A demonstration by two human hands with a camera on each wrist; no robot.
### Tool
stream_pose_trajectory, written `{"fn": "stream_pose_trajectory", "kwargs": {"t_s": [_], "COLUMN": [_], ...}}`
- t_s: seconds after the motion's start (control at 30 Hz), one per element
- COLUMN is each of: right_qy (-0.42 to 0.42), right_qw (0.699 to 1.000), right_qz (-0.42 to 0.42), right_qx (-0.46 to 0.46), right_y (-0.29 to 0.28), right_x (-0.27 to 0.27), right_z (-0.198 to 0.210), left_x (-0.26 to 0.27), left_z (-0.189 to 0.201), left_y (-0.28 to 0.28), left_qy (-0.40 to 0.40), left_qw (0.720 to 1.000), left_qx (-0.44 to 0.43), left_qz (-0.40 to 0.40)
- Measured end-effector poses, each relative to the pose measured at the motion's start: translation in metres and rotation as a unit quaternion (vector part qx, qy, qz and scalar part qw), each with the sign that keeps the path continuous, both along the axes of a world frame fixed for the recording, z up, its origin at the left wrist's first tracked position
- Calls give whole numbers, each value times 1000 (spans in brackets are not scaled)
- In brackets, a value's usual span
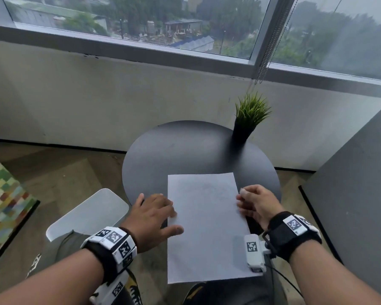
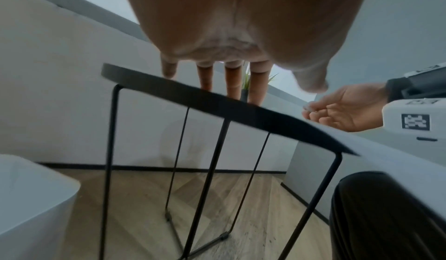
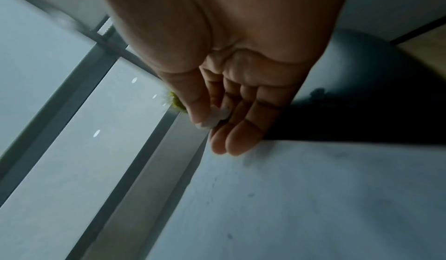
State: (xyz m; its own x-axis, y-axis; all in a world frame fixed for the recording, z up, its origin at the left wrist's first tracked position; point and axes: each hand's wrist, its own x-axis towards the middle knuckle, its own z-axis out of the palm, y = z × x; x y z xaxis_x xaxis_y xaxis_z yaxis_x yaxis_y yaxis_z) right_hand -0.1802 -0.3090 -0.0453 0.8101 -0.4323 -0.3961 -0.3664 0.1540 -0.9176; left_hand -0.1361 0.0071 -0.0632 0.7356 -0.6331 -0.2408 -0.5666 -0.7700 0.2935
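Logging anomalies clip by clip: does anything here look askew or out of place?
The white rectangular paper sheet overhangs the near rim of the round black table, its near part unsupported and slightly skewed. Nothing looks spilled or torn.

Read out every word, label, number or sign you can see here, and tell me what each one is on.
None can be read.
Square black-and-white code tags on the wrist bands: patterns, no letters or numbers.
Flat white sheet of paper: faint grey marks, too faint to read.
Dark trousers: yellow and white print, blurred and cut off.
Small white lump pinched by the right hand: nothing legible.
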Motion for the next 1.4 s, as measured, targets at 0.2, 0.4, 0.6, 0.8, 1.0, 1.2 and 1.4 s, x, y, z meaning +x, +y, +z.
{"fn": "stream_pose_trajectory", "kwargs": {"t_s": [0.2, 0.4, 0.6, 0.8, 1.0, 1.2, 1.4], "right_qy": [47, 76, 76, 88, 85, 38, 70], "right_qw": [946, 833, 805, 777, 753, 725, 759], "right_qz": [179, 335, 364, 338, 396, 460, 350], "right_qx": [-267, -435, -462, -524, -519, -512, -544], "right_y": [21, 36, 32, 35, 44, 58, 38], "right_x": [5, 1, 31, 49, 47, 35, 47], "right_z": [0, 11, 13, 11, 11, 8, 10], "left_x": [32, 42, 53, 61, 62, 62, 61], "left_z": [26, 14, 10, 6, 9, 9, 9], "left_y": [-59, -96, -92, -97, -100, -99, -102], "left_qy": [-53, 5, -11, 3, 16, 18, 24], "left_qw": [995, 982, 974, 975, 973, 974, 972], "left_qx": [32, 125, 140, 158, 170, 160, 175], "left_qz": [-71, -139, -176, -159, -159, -159, -157]}}
